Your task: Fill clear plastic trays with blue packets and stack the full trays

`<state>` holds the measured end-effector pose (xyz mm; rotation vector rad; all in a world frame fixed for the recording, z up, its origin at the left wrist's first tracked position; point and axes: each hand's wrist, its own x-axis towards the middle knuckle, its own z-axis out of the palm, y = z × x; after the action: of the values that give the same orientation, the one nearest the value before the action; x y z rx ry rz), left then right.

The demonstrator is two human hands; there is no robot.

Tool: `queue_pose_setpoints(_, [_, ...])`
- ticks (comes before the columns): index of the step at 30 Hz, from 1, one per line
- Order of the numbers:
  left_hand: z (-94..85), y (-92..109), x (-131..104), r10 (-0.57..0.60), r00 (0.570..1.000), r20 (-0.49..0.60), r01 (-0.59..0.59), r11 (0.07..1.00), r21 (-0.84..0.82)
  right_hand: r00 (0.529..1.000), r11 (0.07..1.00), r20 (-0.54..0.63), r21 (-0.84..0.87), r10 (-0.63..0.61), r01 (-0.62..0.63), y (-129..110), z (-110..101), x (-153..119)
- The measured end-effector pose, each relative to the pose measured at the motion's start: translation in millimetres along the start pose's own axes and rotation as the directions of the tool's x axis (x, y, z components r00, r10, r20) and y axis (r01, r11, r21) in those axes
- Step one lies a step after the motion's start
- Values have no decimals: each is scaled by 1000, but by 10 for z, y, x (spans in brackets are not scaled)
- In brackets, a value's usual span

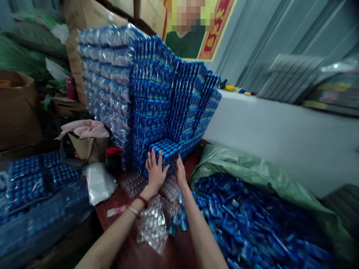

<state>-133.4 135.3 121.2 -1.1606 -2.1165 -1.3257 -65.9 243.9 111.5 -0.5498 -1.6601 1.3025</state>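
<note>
Trays of clear plastic (153,226) lie near on red surface (108,215), prob. for quick reach. Green sack (238,157), near R, gapes, so loose blue pcs (246,220) stay accessible. L hand (156,172) is unclenched, fingers spread vs. blue block (165,146); R hand (180,171) flanks its R side, can't tell if gripping; prob. steadying. Block sits mid-scene, at foot of tall far stack (151,89).

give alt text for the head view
A person's left hand and right hand touch a block of blue packs at the foot of a tall blue stack. Loose packs lie in a green sack at right.
</note>
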Motion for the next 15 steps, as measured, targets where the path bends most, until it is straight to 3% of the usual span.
queue_pose_setpoints(3, [84,-97,154,54,996,73,-60,994,89,986,995,134,-19,96,-94,-6,-80,-59])
queue_pose_setpoints(5, [149,-164,221,57,996,76,-65,991,119,973,976,177,-183,151,-118,-35,-196,-15])
queue_pose_setpoints(9, [193,-228,283,73,996,44,-79,986,145,979,785,21,-601,201,-148,-27,-500,-22])
queue_pose_setpoints(12, [141,-212,265,58,998,38,-62,992,109,963,668,-67,-708,260,-229,86,-700,-249])
queue_pose_setpoints(15, [56,-154,80,104,995,-1,-104,995,-1,940,572,-101,-770,327,-282,249,-814,-578])
